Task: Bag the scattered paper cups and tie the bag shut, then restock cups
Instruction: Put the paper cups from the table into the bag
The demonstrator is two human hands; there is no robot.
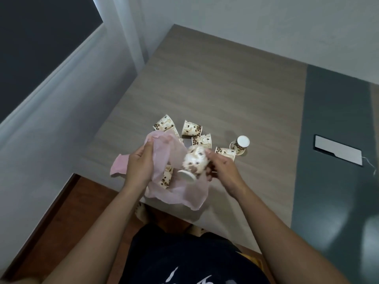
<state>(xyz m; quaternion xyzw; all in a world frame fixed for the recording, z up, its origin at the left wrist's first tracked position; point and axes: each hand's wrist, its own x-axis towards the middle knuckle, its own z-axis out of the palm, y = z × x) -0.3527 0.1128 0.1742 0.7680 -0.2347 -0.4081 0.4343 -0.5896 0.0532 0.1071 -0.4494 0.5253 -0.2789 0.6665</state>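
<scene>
While the bagging stage is under way, the left hand [139, 165] is gripping the upper edge of the thin pink bag [180, 193] and holding its mouth up at the near edge of the desk [225, 95]. The right hand [222, 169] is closed around a blurred paper cup [194, 162], tilting it bottom-first toward the bag's opening. One cup [167, 177] is already showing through the film inside the bag; whether more are lying beneath it cannot be told.

Further out, the loose cups are waiting on the desk: one [225, 152] just beyond the right hand, one [202, 139] behind the held cup, one [191, 128] beyond that, one [164, 122] at the far left, and another partly hidden behind the bag. An upturned cup [240, 144] is standing apart to the right.

Judged from this, bagging is in its early part, with five or six cups outstanding. Tying the bag and restocking are not yet begun, and no fresh stock is visible.
</scene>
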